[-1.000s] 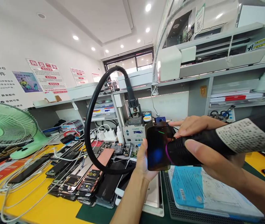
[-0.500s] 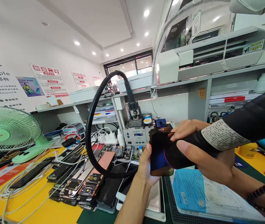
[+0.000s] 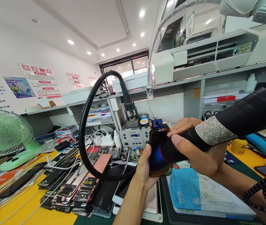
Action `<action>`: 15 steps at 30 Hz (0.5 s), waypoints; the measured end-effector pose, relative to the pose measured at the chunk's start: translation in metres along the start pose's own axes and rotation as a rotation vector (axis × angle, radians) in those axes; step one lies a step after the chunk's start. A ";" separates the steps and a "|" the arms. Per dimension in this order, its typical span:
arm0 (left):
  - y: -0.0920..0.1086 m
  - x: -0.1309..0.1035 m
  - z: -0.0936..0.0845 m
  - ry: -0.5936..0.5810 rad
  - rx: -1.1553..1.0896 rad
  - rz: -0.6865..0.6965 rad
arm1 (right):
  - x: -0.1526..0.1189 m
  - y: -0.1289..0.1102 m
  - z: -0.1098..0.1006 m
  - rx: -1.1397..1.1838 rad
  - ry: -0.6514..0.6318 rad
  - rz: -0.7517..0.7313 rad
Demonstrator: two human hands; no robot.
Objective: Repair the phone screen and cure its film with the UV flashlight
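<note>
My left hand (image 3: 143, 168) is closed round the lower left edge of a dark phone (image 3: 155, 150), its thumb on the left edge and the screen tilted up. In my right hand (image 3: 194, 153) is a thick black flashlight (image 3: 240, 115) with a speckled white band. The flashlight's ribbed head rests on or just over the screen, where a blue-violet glow shows. The fingers of my right hand pass over its top, near the phone's upper right corner. Below lies a blue and white packet (image 3: 194, 193) on a black mesh mat (image 3: 168, 203).
Stacks of phone parts (image 3: 86, 184) and white cables (image 3: 51, 165) cover the left. A black hose (image 3: 81, 134) loops up to a grey soldering station (image 3: 134, 136). A green fan (image 3: 4, 137) stands far left, a yellow container (image 3: 238, 146) right.
The view has turned a little to the right, so the surroundings sit further left. The flashlight and phone stay together in my hands; the flashlight's head has shifted slightly left over the screen.
</note>
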State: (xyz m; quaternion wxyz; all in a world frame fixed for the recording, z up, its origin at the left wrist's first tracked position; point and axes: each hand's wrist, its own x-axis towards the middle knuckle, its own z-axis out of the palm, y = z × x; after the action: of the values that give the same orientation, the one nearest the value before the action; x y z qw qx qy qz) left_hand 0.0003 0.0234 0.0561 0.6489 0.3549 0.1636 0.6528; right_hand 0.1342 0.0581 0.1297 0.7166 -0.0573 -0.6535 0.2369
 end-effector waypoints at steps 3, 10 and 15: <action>-0.001 0.000 -0.003 -0.022 0.016 -0.030 | 0.003 0.000 0.000 0.010 0.002 0.003; -0.003 0.003 -0.010 -0.040 0.062 -0.055 | 0.010 -0.005 -0.001 -0.001 -0.045 -0.003; -0.002 0.003 -0.011 -0.048 0.081 -0.069 | 0.012 -0.004 -0.003 -0.014 -0.070 0.022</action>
State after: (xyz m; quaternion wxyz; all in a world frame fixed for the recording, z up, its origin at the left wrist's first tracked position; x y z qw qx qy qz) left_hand -0.0054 0.0297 0.0476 0.6601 0.3905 0.1862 0.6142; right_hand 0.1389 0.0602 0.1413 0.6903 -0.0610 -0.6791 0.2421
